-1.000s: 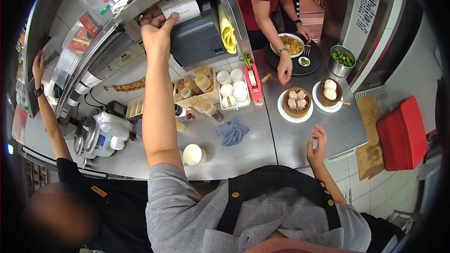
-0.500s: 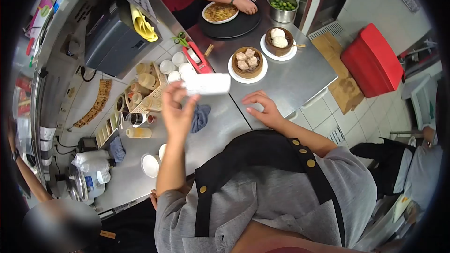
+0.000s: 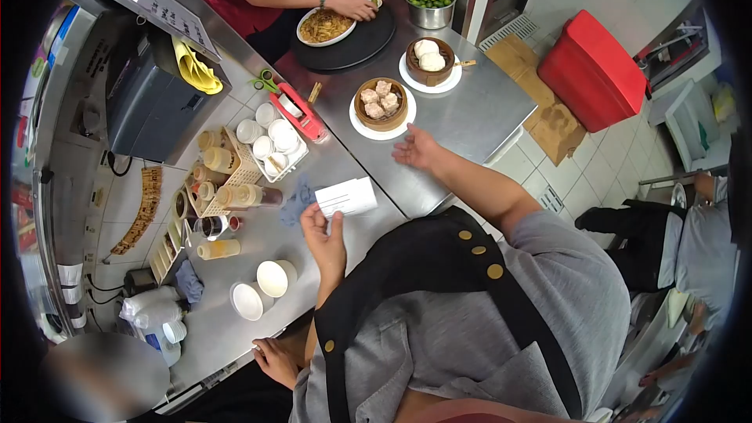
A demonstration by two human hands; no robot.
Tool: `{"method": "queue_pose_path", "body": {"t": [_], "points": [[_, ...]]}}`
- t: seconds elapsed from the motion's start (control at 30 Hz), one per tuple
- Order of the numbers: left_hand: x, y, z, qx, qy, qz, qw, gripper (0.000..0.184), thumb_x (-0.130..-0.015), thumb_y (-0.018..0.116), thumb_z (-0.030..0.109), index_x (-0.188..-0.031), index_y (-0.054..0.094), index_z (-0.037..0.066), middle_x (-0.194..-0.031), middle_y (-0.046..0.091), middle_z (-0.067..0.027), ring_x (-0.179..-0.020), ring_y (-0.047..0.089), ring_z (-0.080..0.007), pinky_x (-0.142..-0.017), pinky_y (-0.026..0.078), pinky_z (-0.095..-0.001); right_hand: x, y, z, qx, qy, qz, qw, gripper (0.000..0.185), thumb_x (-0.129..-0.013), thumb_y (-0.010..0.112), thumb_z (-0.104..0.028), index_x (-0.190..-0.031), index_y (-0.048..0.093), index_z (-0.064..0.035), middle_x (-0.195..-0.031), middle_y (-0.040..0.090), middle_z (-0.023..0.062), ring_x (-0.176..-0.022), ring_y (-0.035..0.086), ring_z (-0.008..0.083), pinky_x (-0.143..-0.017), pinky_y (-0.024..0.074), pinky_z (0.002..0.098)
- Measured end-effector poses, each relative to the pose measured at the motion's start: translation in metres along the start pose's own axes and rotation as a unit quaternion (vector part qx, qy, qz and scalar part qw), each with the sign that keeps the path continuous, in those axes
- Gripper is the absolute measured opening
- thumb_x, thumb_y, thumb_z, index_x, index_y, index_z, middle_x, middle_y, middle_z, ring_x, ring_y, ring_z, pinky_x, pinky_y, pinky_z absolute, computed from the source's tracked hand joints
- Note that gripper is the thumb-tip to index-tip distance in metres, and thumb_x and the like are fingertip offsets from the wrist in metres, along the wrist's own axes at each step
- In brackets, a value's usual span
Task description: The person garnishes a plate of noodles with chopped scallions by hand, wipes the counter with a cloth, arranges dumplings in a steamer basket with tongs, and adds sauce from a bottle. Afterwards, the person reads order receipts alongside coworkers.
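My left hand [image 3: 326, 241] pinches a white paper slip [image 3: 347, 197] with printed lines, held over the steel counter beside a crumpled blue cloth [image 3: 296, 204]. My right hand [image 3: 417, 149] is open, fingers apart and holding nothing. It hovers by the near edge of a white plate [image 3: 374, 135] that bears a round bamboo steamer [image 3: 381, 102] of several dumplings. Behind that, a second bamboo steamer [image 3: 428, 63] with two white buns sits on another plate, with a small wooden clip at its side.
A co-worker's hand [image 3: 350, 5] is by a plate of noodles [image 3: 324, 27] on a black round tray [image 3: 352, 51]. A pot of green limes [image 3: 430, 5], a red tape dispenser [image 3: 301, 116], sauce bottles [image 3: 239, 196] and two white bowls [image 3: 274, 278] stand around. Another person's hand [image 3: 276, 362] rests at the front edge.
The slip in my left hand has come down closer to me and turned, showing its printed lines. My right hand has reached forward toward the dumpling steamer. The view has shifted.
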State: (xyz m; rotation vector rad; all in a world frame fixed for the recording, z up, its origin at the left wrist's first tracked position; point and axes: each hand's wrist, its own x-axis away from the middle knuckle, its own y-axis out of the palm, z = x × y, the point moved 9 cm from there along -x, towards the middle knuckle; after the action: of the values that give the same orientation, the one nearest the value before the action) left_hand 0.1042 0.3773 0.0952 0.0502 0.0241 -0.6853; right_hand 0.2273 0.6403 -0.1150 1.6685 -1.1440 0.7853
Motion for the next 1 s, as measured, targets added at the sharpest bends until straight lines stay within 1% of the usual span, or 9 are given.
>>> {"method": "queue_pose_path", "body": {"t": [0.2,0.33,0.4,0.43,0.5,0.6,0.7,0.87,1.0], "points": [[0.005,-0.031,0.018,0.008,0.004,0.078,0.997,0.043,-0.089,0.061,-0.005,-0.125,0.039,0.001,-0.116,0.063,-0.016,-0.111,0.059,-0.0177,-0.097,0.042,-0.0284,-0.045,0.011,-0.044,-0.04,-0.119,-0.089,0.988,0.06,-0.096,0.048,-0.047,-0.138,0.037,-0.0046,-0.125,0.054,0.018,-0.113,0.054,0.0315,-0.102,0.0421,0.0439],[0.015,-0.041,0.015,0.036,-0.006,0.097,0.995,0.043,-0.089,0.062,-0.005,-0.125,0.038,0.001,-0.115,0.063,-0.0162,-0.109,0.059,-0.0178,-0.095,0.043,-0.0284,-0.03,-0.021,-0.09,0.053,-0.153,0.074,0.984,0.057,-0.093,0.056,-0.036,-0.138,0.04,-0.0049,-0.127,0.052,0.0166,-0.112,0.051,0.0324,-0.098,0.0429,0.0453],[0.02,-0.046,0.012,0.04,-0.007,0.104,0.994,0.043,-0.089,0.062,-0.005,-0.125,0.038,0.001,-0.114,0.064,-0.0161,-0.108,0.06,-0.0178,-0.094,0.043,-0.0285,-0.087,-0.065,-0.165,0.161,-0.385,0.129,0.899,0.068,-0.087,0.062,-0.026,-0.144,0.032,-0.0045,-0.135,0.046,0.0196,-0.122,0.046,0.0365,-0.101,0.0417,0.0484],[0.022,-0.052,0.012,0.039,-0.008,0.121,0.992,0.043,-0.089,0.062,-0.005,-0.125,0.038,0.001,-0.114,0.064,-0.0161,-0.108,0.06,-0.0178,-0.094,0.043,-0.0285,-0.013,-0.068,-0.179,0.231,-0.375,0.341,0.831,0.076,-0.083,0.065,-0.018,-0.148,0.026,-0.0065,-0.14,0.041,0.0233,-0.125,0.045,0.0396,-0.102,0.0421,0.0489],[0.023,-0.062,0.011,0.026,-0.015,0.131,0.991,0.043,-0.089,0.062,-0.005,-0.125,0.038,0.002,-0.114,0.064,-0.0161,-0.106,0.06,-0.0174,-0.093,0.044,-0.0283,0.066,-0.062,-0.189,0.101,-0.347,0.366,0.858,0.069,-0.082,0.066,-0.015,-0.143,0.037,-0.0044,-0.135,0.048,0.0216,-0.12,0.052,0.0345,-0.104,0.0412,0.0425],[0.013,-0.086,0.028,0.023,-0.033,0.194,0.98,0.044,-0.088,0.063,-0.005,-0.124,0.039,0.002,-0.112,0.065,-0.0156,-0.104,0.06,-0.017,-0.092,0.045,-0.0279,0.063,0.017,-0.207,0.134,-0.533,0.061,0.833,0.044,-0.084,0.066,-0.017,-0.123,0.057,0.0025,-0.119,0.062,0.014,-0.112,0.057,0.0229,-0.099,0.0417,0.0361],[-0.001,-0.086,0.045,0.088,0.005,0.185,0.979,0.046,-0.087,0.066,-0.004,-0.125,0.04,0.0,-0.109,0.067,-0.0147,-0.102,0.062,-0.0167,-0.091,0.046,-0.0293,0.163,0.123,-0.095,0.352,-0.429,-0.245,0.795,0.041,-0.088,0.066,-0.026,-0.119,0.062,0.0014,-0.123,0.062,0.0104,-0.112,0.056,0.0181,-0.099,0.0399,0.0323],[-0.005,-0.062,0.058,0.054,0.005,0.127,0.99,0.049,-0.083,0.071,-0.004,-0.122,0.042,0.003,-0.102,0.069,-0.0123,-0.096,0.063,-0.0142,-0.089,0.048,-0.029,0.259,0.189,0.041,0.486,-0.423,-0.404,0.65,0.041,-0.089,0.069,-0.03,-0.116,0.064,-0.0002,-0.11,0.068,0.0085,-0.105,0.059,0.0153,-0.094,0.0445,0.0336],[-0.022,-0.075,0.105,-0.054,0.077,0.043,0.995,0.062,-0.08,0.075,0.001,-0.131,0.04,0.004,-0.106,0.064,-0.0068,-0.098,0.061,-0.0146,-0.088,0.048,-0.0309,0.262,0.199,0.049,0.333,-0.393,-0.396,0.76,0.028,-0.09,0.068,-0.014,-0.111,0.065,0.0043,-0.102,0.07,0.0083,-0.093,0.064,0.0132,-0.082,0.0501,0.0287]]}}
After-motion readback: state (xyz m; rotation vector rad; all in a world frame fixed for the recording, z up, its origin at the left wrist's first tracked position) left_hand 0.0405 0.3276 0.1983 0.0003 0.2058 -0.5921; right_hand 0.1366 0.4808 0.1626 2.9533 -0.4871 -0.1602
